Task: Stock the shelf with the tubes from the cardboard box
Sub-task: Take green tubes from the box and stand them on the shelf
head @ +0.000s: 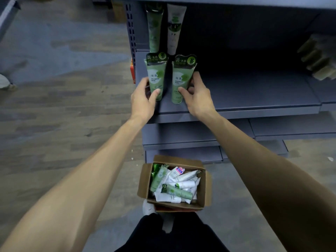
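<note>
Two green tubes stand upright near the front left of the grey shelf (254, 99). My left hand (143, 99) is wrapped around the left green tube (156, 73). My right hand (198, 95) grips the right green tube (181, 77), whose base rests on the shelf. Behind them, at the back of the shelf, stand another green tube (154, 28) and a white tube (175, 28). On the floor below, the open cardboard box (204, 188) holds several green and white tubes (179, 191) lying in a heap.
The shelf runs dim and bare to the right, where pale packaged goods (320, 57) sit at the far edge. Lower grey shelves (181, 135) jut out under my arms. My shoe (148, 208) touches the box. Wood-look floor spreads to the left.
</note>
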{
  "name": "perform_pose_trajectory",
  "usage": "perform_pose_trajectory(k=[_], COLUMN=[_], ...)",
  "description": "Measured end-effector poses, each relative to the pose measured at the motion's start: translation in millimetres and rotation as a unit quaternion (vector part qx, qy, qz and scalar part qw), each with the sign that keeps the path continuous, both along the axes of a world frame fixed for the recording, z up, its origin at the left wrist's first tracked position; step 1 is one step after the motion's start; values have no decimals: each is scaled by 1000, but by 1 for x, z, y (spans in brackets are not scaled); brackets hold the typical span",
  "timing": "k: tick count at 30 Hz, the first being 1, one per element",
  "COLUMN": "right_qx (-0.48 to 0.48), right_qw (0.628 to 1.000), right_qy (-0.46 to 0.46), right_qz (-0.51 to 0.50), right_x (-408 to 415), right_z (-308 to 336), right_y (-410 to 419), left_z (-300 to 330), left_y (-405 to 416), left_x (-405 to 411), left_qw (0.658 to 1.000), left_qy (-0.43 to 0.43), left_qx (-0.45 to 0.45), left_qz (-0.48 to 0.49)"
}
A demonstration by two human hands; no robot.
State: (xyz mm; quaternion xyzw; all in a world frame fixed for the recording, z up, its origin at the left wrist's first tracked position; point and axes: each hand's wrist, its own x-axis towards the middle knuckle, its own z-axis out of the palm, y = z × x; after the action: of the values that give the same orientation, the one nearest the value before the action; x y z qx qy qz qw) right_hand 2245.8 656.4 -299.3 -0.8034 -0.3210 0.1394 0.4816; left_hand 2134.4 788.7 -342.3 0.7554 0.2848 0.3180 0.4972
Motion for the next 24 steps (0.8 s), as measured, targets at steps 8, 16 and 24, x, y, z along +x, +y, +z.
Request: perform_pose_trajectory(k=[8,16,24], right_qx=[13,30,48], right_qw=[1000,999,998], right_qy=[-2,-8,-6], right_qz=[19,29,32], right_x=[18,28,29], right_z=[-7,-10,-16], right_y=[21,34,35], left_z=[-10,-7,-11], left_y=[34,82,116], left_x=[43,90,119], left_qw=[999,999,999], left_qy=[-27,-32,-25], left_qx=[23,32,48], left_qz=[7,-14,3])
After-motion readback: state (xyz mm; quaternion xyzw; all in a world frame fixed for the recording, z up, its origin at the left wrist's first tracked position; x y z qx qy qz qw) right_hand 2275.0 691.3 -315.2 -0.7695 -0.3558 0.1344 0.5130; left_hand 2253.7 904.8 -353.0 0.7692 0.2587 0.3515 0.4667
